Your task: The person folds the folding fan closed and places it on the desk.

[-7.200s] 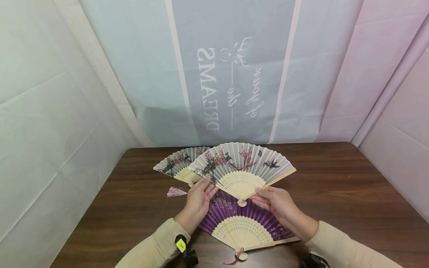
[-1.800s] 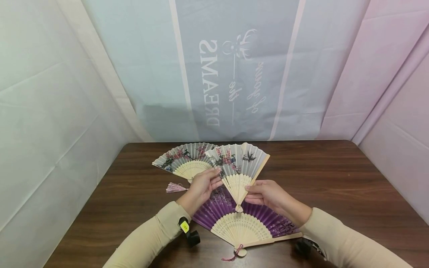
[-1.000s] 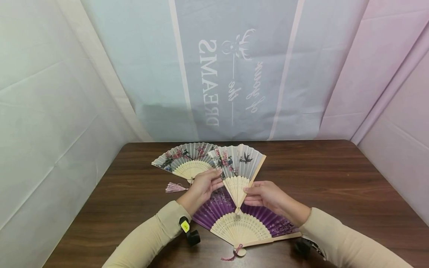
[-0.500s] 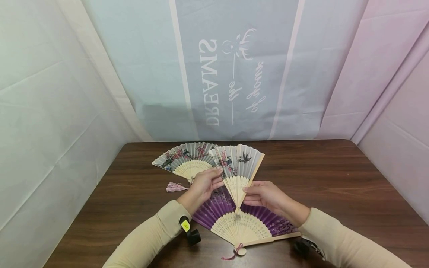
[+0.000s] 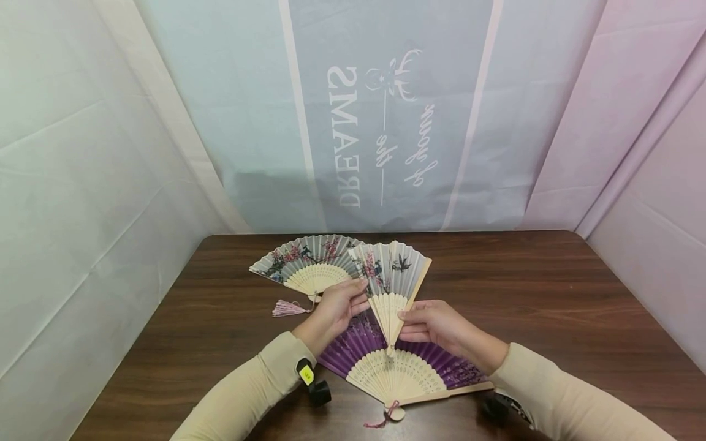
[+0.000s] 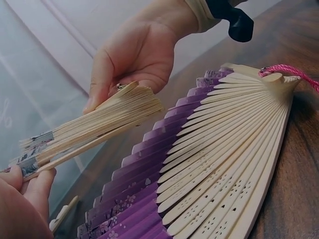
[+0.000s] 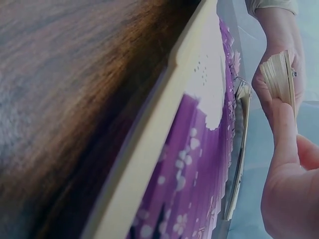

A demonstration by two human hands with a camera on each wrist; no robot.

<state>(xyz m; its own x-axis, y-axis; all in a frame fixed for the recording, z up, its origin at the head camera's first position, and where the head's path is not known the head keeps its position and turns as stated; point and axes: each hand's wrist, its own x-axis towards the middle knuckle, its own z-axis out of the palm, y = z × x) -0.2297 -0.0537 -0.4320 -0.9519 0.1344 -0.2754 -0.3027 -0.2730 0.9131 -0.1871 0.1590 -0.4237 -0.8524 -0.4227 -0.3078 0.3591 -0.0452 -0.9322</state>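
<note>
Both hands hold a pale grey folding fan (image 5: 388, 266) with pink blossoms and a dark bird, spread only partway. My left hand (image 5: 333, 309) pinches its left edge, thumb on top. On the right guard stick, my right hand (image 5: 436, 321) grips low, near the pivot. Seen from the left wrist, the fan's ribs (image 6: 107, 117) lie stacked close together. A purple folding fan (image 5: 397, 370) lies spread on the table below the held fan, which hides part of its upper middle. Its pivot carries a dark pink cord (image 5: 383, 419).
Another grey blossom fan (image 5: 309, 260) lies spread at the back left, partly behind my left hand. A pink tassel (image 5: 290, 308) hangs off its pivot onto the brown wooden table (image 5: 551, 318). Behind the table hangs a blue-grey cloth (image 5: 386, 122) with mirrored lettering.
Seven seconds ago the held fan was spread wide; it has since folded to a narrower wedge as my hands drew closer. In the last second it narrows slightly and sinks a little.
</note>
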